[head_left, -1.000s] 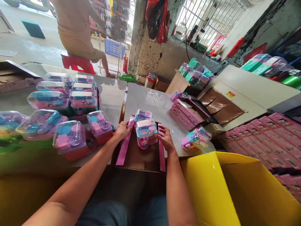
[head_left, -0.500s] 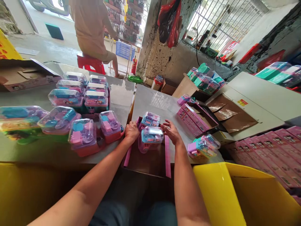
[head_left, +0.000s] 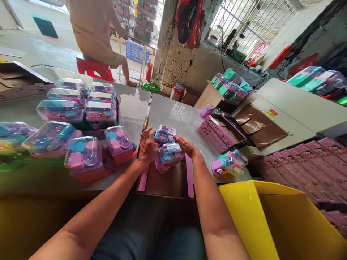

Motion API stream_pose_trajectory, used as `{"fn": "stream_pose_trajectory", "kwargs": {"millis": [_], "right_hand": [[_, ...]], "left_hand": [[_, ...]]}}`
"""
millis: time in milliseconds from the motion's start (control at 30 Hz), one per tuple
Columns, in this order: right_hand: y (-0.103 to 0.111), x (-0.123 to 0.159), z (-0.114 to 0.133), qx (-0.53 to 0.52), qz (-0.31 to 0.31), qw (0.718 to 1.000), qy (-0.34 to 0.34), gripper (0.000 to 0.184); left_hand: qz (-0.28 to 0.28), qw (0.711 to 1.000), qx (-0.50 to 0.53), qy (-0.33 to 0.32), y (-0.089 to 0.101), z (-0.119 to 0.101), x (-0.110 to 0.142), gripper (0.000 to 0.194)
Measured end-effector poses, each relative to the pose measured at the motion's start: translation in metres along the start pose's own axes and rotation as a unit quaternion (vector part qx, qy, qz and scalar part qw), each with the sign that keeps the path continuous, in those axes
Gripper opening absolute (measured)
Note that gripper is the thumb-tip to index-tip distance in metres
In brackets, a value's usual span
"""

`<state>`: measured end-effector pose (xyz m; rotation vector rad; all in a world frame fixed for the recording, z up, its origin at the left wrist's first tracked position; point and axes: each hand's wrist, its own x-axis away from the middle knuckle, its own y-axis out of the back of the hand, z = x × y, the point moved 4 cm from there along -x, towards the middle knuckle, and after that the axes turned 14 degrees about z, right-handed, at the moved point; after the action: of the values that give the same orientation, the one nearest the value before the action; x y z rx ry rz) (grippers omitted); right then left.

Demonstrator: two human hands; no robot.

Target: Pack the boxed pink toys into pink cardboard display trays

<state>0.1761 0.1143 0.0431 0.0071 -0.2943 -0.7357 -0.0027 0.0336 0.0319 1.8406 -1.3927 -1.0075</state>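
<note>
Two clear-lidded toy cases (head_left: 171, 153) already sit in the pink-edged carton (head_left: 168, 186); red-based cases (head_left: 90, 173) remain left of it. Over it, left hand (head_left: 148, 148) and right hand (head_left: 188, 146) are loosely open.

An open carton (head_left: 173, 185) sits by the left front corner of the right bench (head_left: 180, 113) with 2 toy cases (head_left: 171, 153) in it, 1 behind the other. By the right front corner is 1 more case (head_left: 229, 163), with a box (head_left: 217, 135) behind it. On the left bench (head_left: 132, 108), 6 cases (head_left: 100, 111) make 2 lines. Another 4 cases (head_left: 84, 153) sit nearer its front edge.
</note>
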Motion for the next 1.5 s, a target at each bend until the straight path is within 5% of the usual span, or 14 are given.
{"fn": "stream_pose_trajectory", "kwargs": {"millis": [100, 200, 367, 433, 500, 600, 767, 933, 1000, 1100, 1333, 1500], "right_hand": [[0.007, -0.004, 0.003, 0.093, -0.054, 0.993, -0.038, 0.052], [0.011, 0.002, 0.013, 0.201, -0.143, 0.967, -0.069, 0.043], [-0.001, 0.038, 0.038, 0.358, -0.251, 0.898, -0.058, 0.021], [-0.009, 0.054, 0.044, 0.420, -0.223, 0.880, 0.002, 0.023], [-0.016, 0.065, 0.041, 0.423, -0.131, 0.895, 0.044, 0.038], [-0.022, 0.074, 0.030, 0.441, -0.055, 0.895, 0.045, 0.063], [-0.044, 0.070, 0.039, 0.586, -0.070, 0.802, 0.087, 0.091], [-0.062, 0.064, 0.052, 0.663, -0.046, 0.744, 0.063, 0.090], [-0.064, 0.071, 0.052, 0.652, -0.036, 0.754, 0.077, 0.078], [-0.057, 0.090, 0.046, 0.572, -0.009, 0.808, 0.140, 0.066], [0.012, 0.127, 0.014, 0.265, -0.100, 0.942, 0.182, 0.068], [0.034, 0.121, -0.015, 0.175, -0.109, 0.964, 0.166, 0.072]], "left_hand": [[-0.038, 0.986, 0.012, -0.164, 0.032, -0.037, -0.018, 0.060], [0.058, 0.961, -0.018, -0.271, 0.036, -0.069, -0.052, 0.055], [0.216, 0.938, -0.115, -0.243, 0.004, -0.070, -0.085, 0.052], [0.212, 0.938, -0.135, -0.237, 0.000, -0.065, -0.084, 0.054], [0.204, 0.939, -0.141, -0.240, 0.000, -0.062, -0.080, 0.054], [0.203, 0.936, -0.154, -0.240, 0.002, -0.065, -0.076, 0.051], [0.196, 0.931, -0.188, -0.243, 0.000, -0.072, -0.079, 0.046], [0.197, 0.926, -0.200, -0.253, 0.000, -0.071, -0.080, 0.048], [0.192, 0.928, -0.196, -0.251, 0.002, -0.071, -0.079, 0.050], [0.192, 0.930, -0.194, -0.248, 0.003, -0.072, -0.077, 0.055], [0.199, 0.932, -0.187, -0.237, 0.001, -0.075, -0.079, 0.050], [0.204, 0.932, -0.176, -0.241, 0.001, -0.070, -0.081, 0.051]]}}
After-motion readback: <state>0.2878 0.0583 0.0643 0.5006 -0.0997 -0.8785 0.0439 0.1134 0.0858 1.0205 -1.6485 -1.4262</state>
